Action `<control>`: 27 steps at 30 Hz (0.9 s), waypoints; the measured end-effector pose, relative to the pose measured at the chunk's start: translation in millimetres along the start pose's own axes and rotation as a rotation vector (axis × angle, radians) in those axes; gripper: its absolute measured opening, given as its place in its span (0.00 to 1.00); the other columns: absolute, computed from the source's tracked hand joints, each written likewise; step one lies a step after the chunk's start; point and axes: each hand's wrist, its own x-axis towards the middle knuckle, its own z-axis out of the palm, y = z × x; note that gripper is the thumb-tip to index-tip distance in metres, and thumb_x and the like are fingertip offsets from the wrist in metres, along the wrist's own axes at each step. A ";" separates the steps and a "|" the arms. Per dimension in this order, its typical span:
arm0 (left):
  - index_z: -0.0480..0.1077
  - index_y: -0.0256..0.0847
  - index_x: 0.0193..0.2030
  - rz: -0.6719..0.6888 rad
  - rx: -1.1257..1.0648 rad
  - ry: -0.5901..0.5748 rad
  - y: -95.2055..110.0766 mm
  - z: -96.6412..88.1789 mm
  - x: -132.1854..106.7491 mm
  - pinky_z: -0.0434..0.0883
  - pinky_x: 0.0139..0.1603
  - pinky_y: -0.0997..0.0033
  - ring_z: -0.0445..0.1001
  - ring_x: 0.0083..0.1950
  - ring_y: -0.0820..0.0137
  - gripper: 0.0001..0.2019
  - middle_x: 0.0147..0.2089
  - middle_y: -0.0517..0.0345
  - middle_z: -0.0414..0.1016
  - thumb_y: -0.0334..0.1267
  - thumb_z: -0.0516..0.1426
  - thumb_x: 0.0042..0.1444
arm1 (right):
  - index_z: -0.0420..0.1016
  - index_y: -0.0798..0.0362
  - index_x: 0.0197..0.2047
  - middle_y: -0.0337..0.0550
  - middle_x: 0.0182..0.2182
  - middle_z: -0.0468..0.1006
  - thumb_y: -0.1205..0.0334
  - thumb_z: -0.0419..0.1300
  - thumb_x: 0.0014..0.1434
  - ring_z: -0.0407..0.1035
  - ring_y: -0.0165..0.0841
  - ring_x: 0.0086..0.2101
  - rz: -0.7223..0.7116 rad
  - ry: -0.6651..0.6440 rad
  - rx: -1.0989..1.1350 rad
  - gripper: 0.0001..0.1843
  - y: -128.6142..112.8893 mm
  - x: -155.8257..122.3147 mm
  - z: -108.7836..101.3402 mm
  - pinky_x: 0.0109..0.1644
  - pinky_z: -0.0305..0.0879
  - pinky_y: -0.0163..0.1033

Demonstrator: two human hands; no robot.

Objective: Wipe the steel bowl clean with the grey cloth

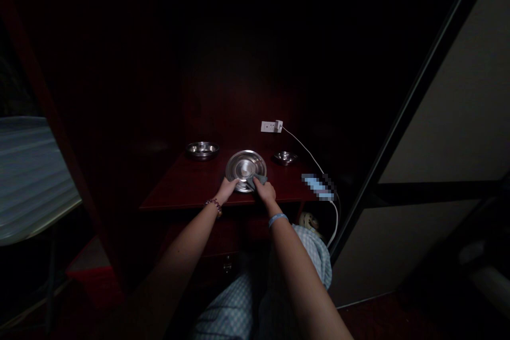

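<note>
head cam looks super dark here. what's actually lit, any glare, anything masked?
Head view: mostly underexposed, the upper cabinet nearly black. Light falls only on the shelf, where the steel plate throws bright glare. The left hand steadies its rim and the right hand presses a grey cloth on it. A pixelated patch masks something on the cable. Wide-angle bending at the edges.

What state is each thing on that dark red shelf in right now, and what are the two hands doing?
Round steel plate: tilted up, near edge on the shelf.
Left hand: gripping the plate's lower left rim.
Right hand: pressing a grey cloth against the plate.
Larger steel bowl: upright, looks empty.
Small steel bowl: upright, contents unclear.
White power strip: cable plugged in.
Dark red wooden shelf: dimly lit.
</note>
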 end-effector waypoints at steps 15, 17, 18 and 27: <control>0.75 0.34 0.48 -0.156 -0.058 0.176 -4.7 -2.0 10.5 0.69 0.63 0.58 0.77 0.57 0.58 0.20 0.49 0.43 0.81 0.34 0.68 0.46 | 0.78 0.63 0.56 0.64 0.52 0.79 0.40 0.56 0.62 0.75 0.47 0.54 0.032 0.054 0.091 0.35 -9.8 -7.0 -10.9 0.53 0.70 0.40; 0.75 0.36 0.49 -0.132 -0.053 0.139 -3.6 -2.4 8.4 0.67 0.65 0.58 0.76 0.60 0.58 0.20 0.51 0.43 0.81 0.40 0.67 0.50 | 0.78 0.64 0.55 0.64 0.52 0.79 0.42 0.56 0.62 0.74 0.48 0.54 0.028 0.062 0.114 0.34 -8.6 -5.7 -10.5 0.53 0.70 0.40; 0.75 0.36 0.49 -0.117 -0.051 0.120 -2.7 -2.3 6.9 0.66 0.66 0.59 0.75 0.61 0.58 0.19 0.52 0.43 0.81 0.41 0.66 0.52 | 0.78 0.65 0.55 0.64 0.52 0.79 0.42 0.56 0.62 0.74 0.48 0.54 0.027 0.061 0.123 0.34 -8.0 -4.9 -10.0 0.54 0.69 0.40; 0.66 0.40 0.61 0.011 0.014 -0.059 14.0 3.0 -11.6 0.60 0.70 0.61 0.68 0.67 0.59 0.25 0.61 0.46 0.75 0.40 0.62 0.57 | 0.79 0.66 0.55 0.65 0.52 0.79 0.43 0.52 0.65 0.74 0.49 0.55 0.067 0.092 0.144 0.34 -4.9 -1.2 -6.3 0.54 0.69 0.40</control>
